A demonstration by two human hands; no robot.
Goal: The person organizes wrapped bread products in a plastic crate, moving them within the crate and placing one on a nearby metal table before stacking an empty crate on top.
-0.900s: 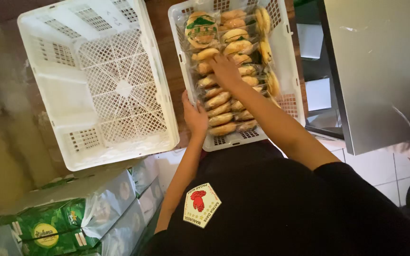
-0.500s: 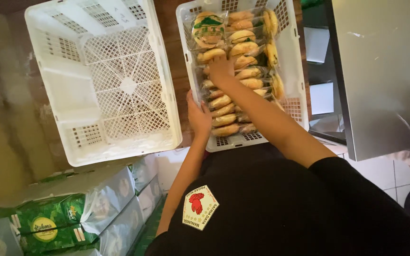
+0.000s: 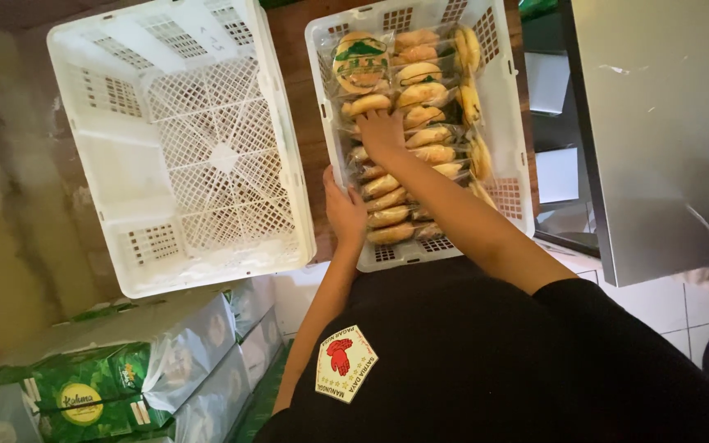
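A white plastic crate [image 3: 509, 123] at the upper right is packed with rows of golden buns in clear wrappers [image 3: 420, 94]. My right hand [image 3: 381, 130] reaches into it, fingers resting on the wrapped buns near the middle. My left hand [image 3: 345, 209] holds the crate's near left corner, its fingers curled over the rim beside the lowest buns. One larger round packet with a green label [image 3: 360, 61] lies at the far end of the crate. My arms come out of a black shirt with a sewn badge [image 3: 345, 361].
An empty white lattice crate [image 3: 182, 148] stands on the left, on a brown surface. Wrapped green-and-white packs [image 3: 116, 373] are stacked at the lower left. A grey metal panel [image 3: 666, 123] fills the right side above white floor tiles [image 3: 683, 312].
My right hand has slid a little along the bun rows toward the crate's left side. The left hand keeps its hold on the corner. The view has shifted slightly.
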